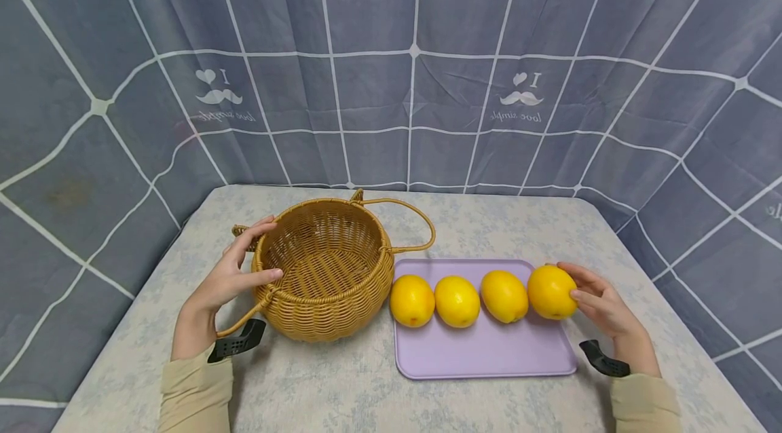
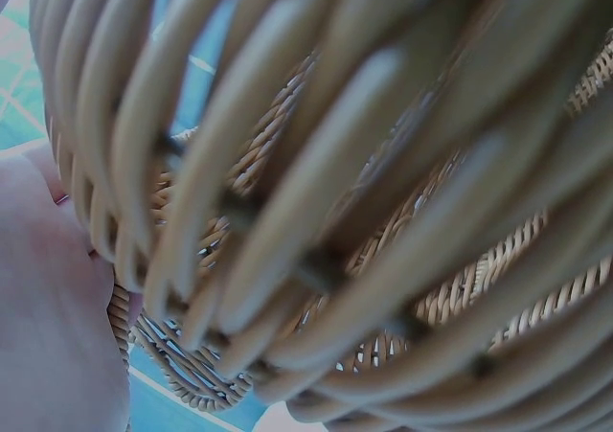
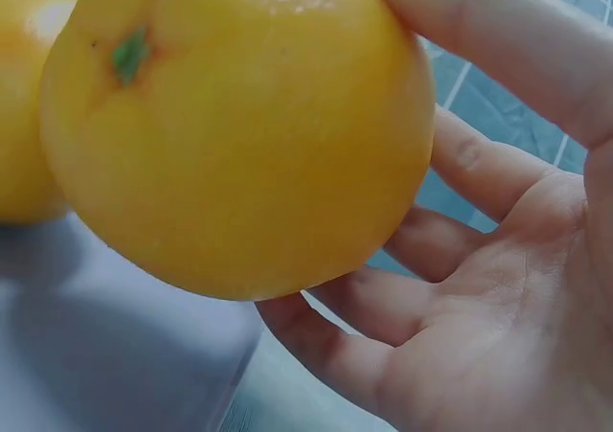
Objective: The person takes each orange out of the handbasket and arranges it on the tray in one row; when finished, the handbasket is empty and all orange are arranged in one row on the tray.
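Observation:
A round wicker basket (image 1: pixel 326 284) stands empty left of centre on the table. My left hand (image 1: pixel 267 250) holds its left rim, fingers over the top and thumb against the side; the left wrist view is filled by the weave (image 2: pixel 364 212), with my palm (image 2: pixel 48 307) beside it. A lilac tray (image 1: pixel 489 351) lies to the basket's right with several yellow citrus fruits in a row. My right hand (image 1: pixel 568 280) grips the rightmost fruit (image 1: pixel 550 292) at the tray's right edge. In the right wrist view my fingers (image 3: pixel 383 307) curl under that fruit (image 3: pixel 239 135), thumb on top.
Three more fruits (image 1: pixel 457 301) sit side by side on the tray. The basket's loop handle (image 1: pixel 421 222) hangs over its far right side. A pale patterned cloth (image 1: pixel 342 399) covers the table. A blue grid curtain (image 1: pixel 391 80) closes off the back and both sides.

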Available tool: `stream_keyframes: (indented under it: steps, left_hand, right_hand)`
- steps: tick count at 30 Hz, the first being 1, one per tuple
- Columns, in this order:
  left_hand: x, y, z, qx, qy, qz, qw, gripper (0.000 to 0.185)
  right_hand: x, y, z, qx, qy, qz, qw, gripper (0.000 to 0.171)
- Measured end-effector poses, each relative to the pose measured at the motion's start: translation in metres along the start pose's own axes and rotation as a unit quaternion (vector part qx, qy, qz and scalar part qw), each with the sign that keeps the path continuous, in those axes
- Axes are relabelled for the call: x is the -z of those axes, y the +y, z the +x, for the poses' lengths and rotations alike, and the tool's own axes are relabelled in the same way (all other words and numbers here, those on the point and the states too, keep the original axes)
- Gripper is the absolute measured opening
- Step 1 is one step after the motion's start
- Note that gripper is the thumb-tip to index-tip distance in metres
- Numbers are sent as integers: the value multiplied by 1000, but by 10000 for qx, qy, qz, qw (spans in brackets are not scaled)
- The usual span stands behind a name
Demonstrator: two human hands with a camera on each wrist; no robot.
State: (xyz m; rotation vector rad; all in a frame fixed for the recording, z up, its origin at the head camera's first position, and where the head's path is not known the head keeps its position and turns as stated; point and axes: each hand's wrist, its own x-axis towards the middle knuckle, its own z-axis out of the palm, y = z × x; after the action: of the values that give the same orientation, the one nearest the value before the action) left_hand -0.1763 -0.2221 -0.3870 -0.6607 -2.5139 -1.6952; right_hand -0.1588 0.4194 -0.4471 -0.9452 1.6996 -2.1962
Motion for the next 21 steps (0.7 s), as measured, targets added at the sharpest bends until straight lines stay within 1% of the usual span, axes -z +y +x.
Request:
stream_keyframes:
  steps: [4,10,16,21]
  left_hand:
    - [0,0,0,41,12,0,10000,75]
    - [0,1,0,47,8,-3,10000,75]
    - [1,1,0,55,-19,7,10000,75]
    - [1,0,0,16,-36,12,10000,75]
  right_hand:
    - [3,6,-3,-144,51,-95,9998,51]
    - [1,9,-4,-381,344,-356,9980,49]
    - [-2,12,-4,-445,483,-493,9966,49]
    - [-5,12,-4,-508,634,-814,9934,47]
